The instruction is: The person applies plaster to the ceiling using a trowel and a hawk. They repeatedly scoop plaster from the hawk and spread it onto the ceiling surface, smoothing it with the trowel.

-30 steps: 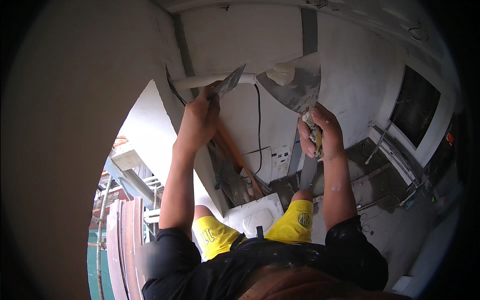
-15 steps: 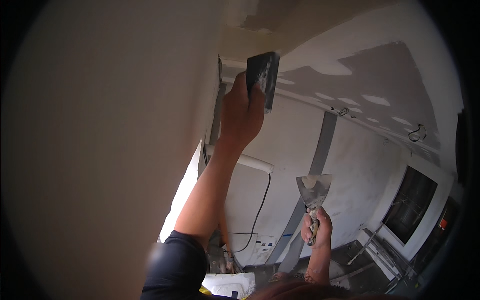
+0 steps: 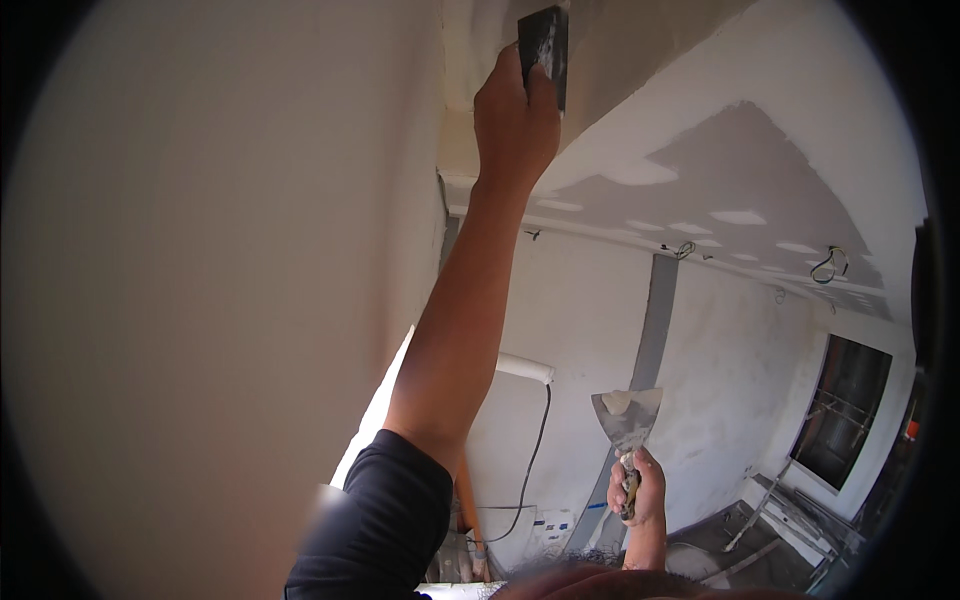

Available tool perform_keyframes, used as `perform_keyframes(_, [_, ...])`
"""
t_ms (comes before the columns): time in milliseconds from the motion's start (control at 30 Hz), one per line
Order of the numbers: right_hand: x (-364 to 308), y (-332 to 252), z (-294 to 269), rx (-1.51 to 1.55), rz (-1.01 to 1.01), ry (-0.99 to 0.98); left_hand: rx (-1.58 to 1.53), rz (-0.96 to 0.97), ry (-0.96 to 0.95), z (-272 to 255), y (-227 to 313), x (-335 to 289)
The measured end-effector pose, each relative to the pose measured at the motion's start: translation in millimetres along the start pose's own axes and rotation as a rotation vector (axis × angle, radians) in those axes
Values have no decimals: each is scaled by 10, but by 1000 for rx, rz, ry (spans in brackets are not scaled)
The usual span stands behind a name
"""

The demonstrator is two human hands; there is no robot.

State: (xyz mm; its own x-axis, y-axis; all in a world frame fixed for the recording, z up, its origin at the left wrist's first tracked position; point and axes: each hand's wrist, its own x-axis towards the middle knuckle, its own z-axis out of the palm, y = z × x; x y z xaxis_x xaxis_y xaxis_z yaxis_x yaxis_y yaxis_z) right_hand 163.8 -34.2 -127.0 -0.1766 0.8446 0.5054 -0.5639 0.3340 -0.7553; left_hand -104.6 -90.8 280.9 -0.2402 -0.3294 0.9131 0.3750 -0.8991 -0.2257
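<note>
My left hand (image 3: pixel 517 115), at the end of a raised arm, grips a dark flat filling blade (image 3: pixel 543 50) smeared with pale filler. The blade is against or close to the beige surface (image 3: pixel 610 60) at the top of the view; whether its edge touches I cannot tell. Lower right, my right hand (image 3: pixel 640 485) is closed around the handle of a putty knife (image 3: pixel 628 418). That knife points upward with its wide metal blade, and a dab of cream filler (image 3: pixel 617 402) sits near the blade's edge.
A large plain wall (image 3: pixel 230 250) fills the left side. The grey ceiling (image 3: pixel 720 170) has white filler patches and hanging wires (image 3: pixel 828 265). A white tube (image 3: pixel 525 368) with a dark cable stands out ahead. Low right are a window (image 3: pixel 842 410) and stacked boards (image 3: pixel 790 515).
My left hand has moved up and slightly right in the view with the filling blade. The right hand and putty knife sit a little lower, as does the room behind.
</note>
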Motion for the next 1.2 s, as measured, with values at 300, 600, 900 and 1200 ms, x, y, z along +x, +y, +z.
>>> perform_keyframes(300, [39, -23, 35, 5, -4, -36, 127, 117, -74, 194, 407, 466])
perform_keyframes(600, [6, -62, 128, -5, -16, -53, 103, 359, 25, 299, 301, 626])
perform_keyframes(900, [-14, -76, 181, 7, -14, -65, 128, 409, 41, 352, 335, 727])
perform_keyframes(1200, [-15, -89, 183, 17, -4, -76, 78, 431, 34, 393, 354, 744])
